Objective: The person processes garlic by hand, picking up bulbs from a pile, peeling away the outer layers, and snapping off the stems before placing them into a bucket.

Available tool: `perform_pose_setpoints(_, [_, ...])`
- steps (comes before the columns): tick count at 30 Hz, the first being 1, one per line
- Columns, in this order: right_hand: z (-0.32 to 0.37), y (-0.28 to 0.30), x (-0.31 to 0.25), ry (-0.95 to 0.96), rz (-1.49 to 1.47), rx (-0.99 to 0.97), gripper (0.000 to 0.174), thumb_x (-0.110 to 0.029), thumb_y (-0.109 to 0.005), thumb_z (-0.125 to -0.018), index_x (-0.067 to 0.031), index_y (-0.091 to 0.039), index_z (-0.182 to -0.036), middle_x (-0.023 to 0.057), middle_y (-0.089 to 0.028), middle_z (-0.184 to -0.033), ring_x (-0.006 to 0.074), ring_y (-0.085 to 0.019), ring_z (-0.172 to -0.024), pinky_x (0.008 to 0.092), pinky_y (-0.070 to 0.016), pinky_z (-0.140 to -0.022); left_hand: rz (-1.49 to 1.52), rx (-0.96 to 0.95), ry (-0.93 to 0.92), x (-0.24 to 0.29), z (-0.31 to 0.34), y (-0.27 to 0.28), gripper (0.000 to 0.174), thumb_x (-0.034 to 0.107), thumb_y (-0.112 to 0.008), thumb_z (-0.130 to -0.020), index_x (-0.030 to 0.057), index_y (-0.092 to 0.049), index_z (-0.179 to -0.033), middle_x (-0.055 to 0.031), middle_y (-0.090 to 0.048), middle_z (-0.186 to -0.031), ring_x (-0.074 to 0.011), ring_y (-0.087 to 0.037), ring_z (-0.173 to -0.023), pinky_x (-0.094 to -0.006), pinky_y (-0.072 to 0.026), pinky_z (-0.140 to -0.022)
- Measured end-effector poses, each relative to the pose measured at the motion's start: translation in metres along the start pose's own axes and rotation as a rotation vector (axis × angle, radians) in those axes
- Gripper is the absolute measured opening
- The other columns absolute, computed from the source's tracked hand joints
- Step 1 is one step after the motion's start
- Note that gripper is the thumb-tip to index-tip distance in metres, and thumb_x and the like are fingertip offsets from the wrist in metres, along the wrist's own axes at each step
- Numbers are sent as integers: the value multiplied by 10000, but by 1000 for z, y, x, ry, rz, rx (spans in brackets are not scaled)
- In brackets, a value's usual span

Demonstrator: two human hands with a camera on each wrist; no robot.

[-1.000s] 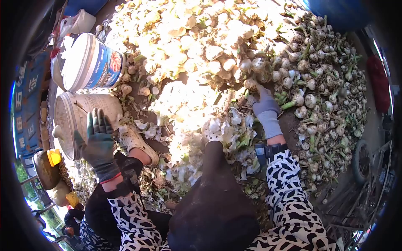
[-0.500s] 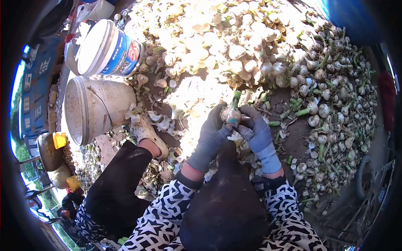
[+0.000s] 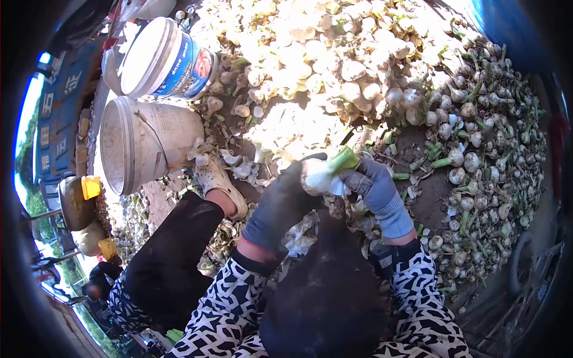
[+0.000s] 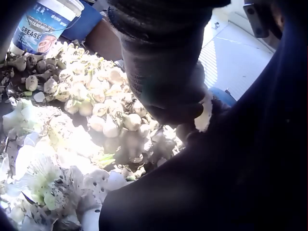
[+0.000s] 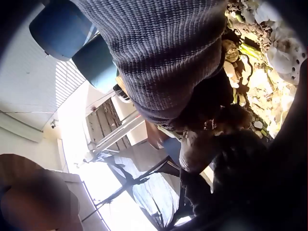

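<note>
A white garlic bulb (image 3: 316,177) with a thick green stalk (image 3: 344,160) is held between my two gloved hands, above my dark-covered lap. The left hand (image 3: 280,206) grips the bulb from the left. From the right, the right hand (image 3: 377,194) pinches it near the base of the stalk, thumb across the peeling skin. Little of the bulb (image 4: 205,114) shows past the left hand (image 4: 161,82) in the left wrist view. Below the glove cuff in the right wrist view, a pale part of the bulb (image 5: 193,151) is visible; the fingers are in shadow.
Peeled-looking garlic (image 3: 352,71) lies heaped ahead in bright sun. Stalked, dirtier bulbs (image 3: 477,173) spread at the right. A tipped white bucket (image 3: 152,137) and a blue-labelled bucket (image 3: 185,62) lie at the left, beside my clog (image 3: 221,185). Loose skins (image 3: 301,235) litter the ground.
The right hand has brought a garlic bulb back from the heap, and the left hand came over from beside the bucket to grip it. The bulb now tilts rightward and looks whiter.
</note>
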State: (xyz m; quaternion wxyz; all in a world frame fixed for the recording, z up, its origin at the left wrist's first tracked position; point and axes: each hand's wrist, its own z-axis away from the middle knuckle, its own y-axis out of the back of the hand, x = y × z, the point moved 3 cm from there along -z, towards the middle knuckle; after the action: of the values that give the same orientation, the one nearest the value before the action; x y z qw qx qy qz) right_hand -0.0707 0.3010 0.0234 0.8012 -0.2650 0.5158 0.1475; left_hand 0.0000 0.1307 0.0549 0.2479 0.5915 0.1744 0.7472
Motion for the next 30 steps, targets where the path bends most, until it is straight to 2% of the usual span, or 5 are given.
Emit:
perform_pose_setpoints(6, [2,-23,6,-385,-558,-244,253,-162,-625,-900,15,-629,-1081,45,-637,-714,82,-549,-466,213,-439,-400,1061,360,297,-53,-25,8,413,339,-543,-970,-2,-573,-1200,-103,-645,-1093,-188,-614,-987,-314,-475,-897])
perform_pose_setpoints(14, [-12,-36,4,-328,-244,-147,215,-166,-589,-924,23,-640,-1011,28,-561,-590,107,-517,-424,238,-425,-381,542,746,132,-24,23,47,382,238,-465,-1013,-5,-451,-1307,-135,-533,-1252,-184,-560,-1068,-309,-492,-898])
perform_pose_setpoints(22, [-18,-50,9,-16,34,-317,192,-143,-585,-927,-9,-665,-1039,15,-647,-774,67,-561,-612,213,-461,-560,979,268,357,-1,15,6,423,225,-670,-899,26,-520,-1240,-62,-606,-1123,-145,-569,-1047,-282,-451,-918])
perform_pose_setpoints(28, [-14,-23,25,-201,-800,-339,267,-140,-549,-915,88,-570,-1054,139,-633,-739,174,-605,-555,283,-495,-463,-23,397,-329,-11,12,23,287,32,-601,-909,97,-556,-1185,-125,-586,-1217,-169,-593,-1023,-275,-511,-814])
perform_pose_setpoints(30, [-12,-26,12,-169,-994,-385,285,-151,-521,-928,91,-549,-1076,158,-627,-723,196,-570,-457,315,-458,-368,403,306,-193,-24,16,19,217,184,-599,-936,114,-551,-1136,-156,-539,-1281,-244,-604,-1026,-332,-518,-808])
